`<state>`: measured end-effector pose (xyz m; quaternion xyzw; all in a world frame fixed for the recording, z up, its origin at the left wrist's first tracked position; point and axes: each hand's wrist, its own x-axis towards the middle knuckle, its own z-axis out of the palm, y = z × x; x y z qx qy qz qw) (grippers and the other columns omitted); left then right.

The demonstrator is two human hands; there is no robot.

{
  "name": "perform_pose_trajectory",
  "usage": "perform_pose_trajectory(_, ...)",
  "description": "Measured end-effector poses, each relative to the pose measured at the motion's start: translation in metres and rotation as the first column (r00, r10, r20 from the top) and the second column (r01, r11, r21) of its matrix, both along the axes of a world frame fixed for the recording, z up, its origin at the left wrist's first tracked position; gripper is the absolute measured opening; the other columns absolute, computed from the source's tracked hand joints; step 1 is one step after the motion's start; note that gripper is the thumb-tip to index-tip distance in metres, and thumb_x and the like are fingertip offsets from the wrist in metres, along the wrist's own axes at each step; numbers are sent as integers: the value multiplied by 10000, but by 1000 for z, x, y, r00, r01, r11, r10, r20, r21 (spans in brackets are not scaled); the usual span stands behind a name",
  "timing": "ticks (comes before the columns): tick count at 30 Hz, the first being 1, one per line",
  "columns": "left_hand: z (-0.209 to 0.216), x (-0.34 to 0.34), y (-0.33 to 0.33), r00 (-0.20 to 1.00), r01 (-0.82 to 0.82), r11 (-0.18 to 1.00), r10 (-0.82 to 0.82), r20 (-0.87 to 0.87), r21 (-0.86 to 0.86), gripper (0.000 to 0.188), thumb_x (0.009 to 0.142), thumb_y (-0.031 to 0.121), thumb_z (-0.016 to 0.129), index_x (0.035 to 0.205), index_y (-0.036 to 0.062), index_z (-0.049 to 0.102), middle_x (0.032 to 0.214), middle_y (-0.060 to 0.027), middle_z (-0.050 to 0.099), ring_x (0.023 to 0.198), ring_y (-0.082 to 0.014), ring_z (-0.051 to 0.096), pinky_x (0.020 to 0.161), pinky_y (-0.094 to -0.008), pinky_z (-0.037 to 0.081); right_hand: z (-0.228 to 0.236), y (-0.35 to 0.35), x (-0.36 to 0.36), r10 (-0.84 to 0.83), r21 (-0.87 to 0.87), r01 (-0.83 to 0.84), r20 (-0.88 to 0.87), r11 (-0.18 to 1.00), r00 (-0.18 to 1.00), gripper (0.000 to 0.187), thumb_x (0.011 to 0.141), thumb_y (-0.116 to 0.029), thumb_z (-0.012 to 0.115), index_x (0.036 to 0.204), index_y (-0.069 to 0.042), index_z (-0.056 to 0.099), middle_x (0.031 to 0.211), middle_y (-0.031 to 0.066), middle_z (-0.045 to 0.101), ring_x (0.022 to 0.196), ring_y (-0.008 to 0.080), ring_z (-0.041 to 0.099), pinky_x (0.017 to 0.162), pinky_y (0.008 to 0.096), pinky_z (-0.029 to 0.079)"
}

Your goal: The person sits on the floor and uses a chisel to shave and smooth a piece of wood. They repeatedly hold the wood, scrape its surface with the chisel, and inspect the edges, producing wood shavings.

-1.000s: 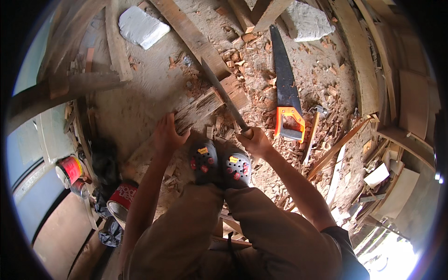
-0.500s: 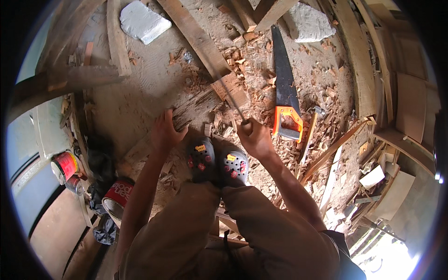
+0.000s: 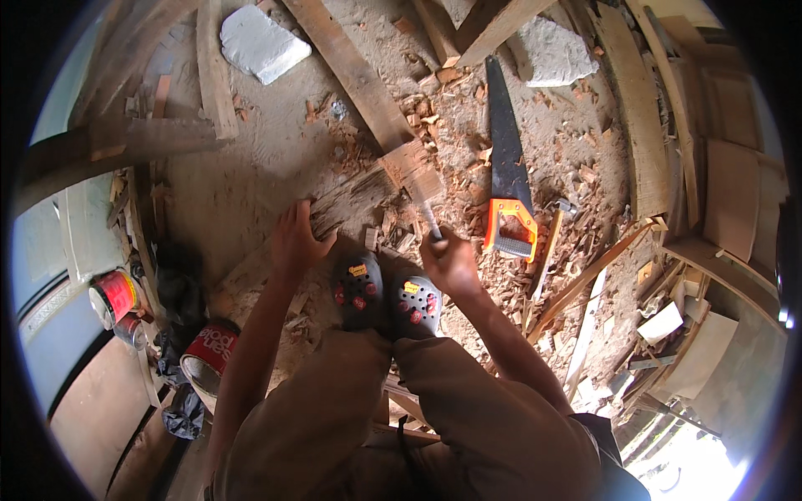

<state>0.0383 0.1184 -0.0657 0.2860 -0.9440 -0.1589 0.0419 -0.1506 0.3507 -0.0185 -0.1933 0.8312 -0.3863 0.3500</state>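
My right hand (image 3: 451,265) is closed around the dark handle of what looks like a machete (image 3: 428,215), its blade smeared by motion and pointing away from me over a wooden board. That weathered board (image 3: 355,196) lies slantwise on the ground, rough and splintered, with a paler freshly cut face (image 3: 415,169) at its right end. At the board's near left end, my left hand (image 3: 298,238) curls with the thumb on one side and the fingers on the other. A long beam (image 3: 355,79) meets the board from the far side.
To the right lie a handsaw (image 3: 508,159) with an orange handle and a hammer (image 3: 550,242). Wood chips cover the ground around them. Two pale blocks (image 3: 266,46) (image 3: 555,52) sit at the far side. Paint cans (image 3: 209,355) stand at left; planks (image 3: 639,125) line the right.
The blade in my right hand has swung down from its raised, far-left slant toward the board's cut end. My left hand stays at the board's end.
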Motion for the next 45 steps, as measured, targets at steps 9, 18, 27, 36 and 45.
perform_pose_trajectory(9, -3, -3, -7, 999, -6, 1000, 6, -54, -3, 692, 635, 316, 865, 1173, 59, 515, 1030, -140, 614, 952, -357, 615, 824, -458, 503, 49, -22, -18, 18, -122, -24, -54, 992, 998, 169, 861, -133, 681, 814, 0, 590, 637, 180, 642, 601, 305, 703, 551, 400, 515)
perform_pose_trajectory(18, -12, 13, 3, 1000, -3, 997, 4, -13, 74, 697, 647, 309, 858, 1195, 50, 514, 1064, -140, 616, 989, -348, 620, 834, -458, 504, 13, -1, -2, 134, 148, -126, -44, 981, 990, 158, 841, -153, 646, 856, 5, 642, 720, 206, 681, 723, 372, 713, 643, 437, 563)
perform_pose_trajectory(27, 1, -5, -5, 999, 28, 1000, -27, -37, 4, 673, 671, 296, 846, 1196, 41, 511, 1074, -157, 609, 995, -361, 616, 849, -459, 496, -34, 14, -3, 106, 168, -97, -50, 981, 993, 204, 843, -196, 627, 848, 8, 632, 731, 261, 673, 725, 462, 678, 673, 485, 573)
perform_pose_trajectory(36, -3, 1, -4, 999, 0, 998, 3, -35, 70, 671, 682, 309, 840, 1195, 31, 509, 1052, -160, 605, 982, -373, 607, 849, -468, 495, 37, -15, -12, -20, -64, 19, -24, 998, 1000, 161, 845, -133, 658, 801, 12, 604, 619, 189, 634, 567, 357, 663, 505, 403, 485)
perform_pose_trajectory(45, 2, 0, 0, 999, 8, 1000, -8, -37, -4, 683, 660, 307, 853, 1197, 47, 519, 1070, -147, 615, 995, -364, 614, 864, -459, 490, -32, 19, -12, 146, 188, -99, -250, 977, 957, 152, 866, -157, 594, 907, -14, 622, 752, 245, 690, 725, 454, 690, 668, 534, 578)
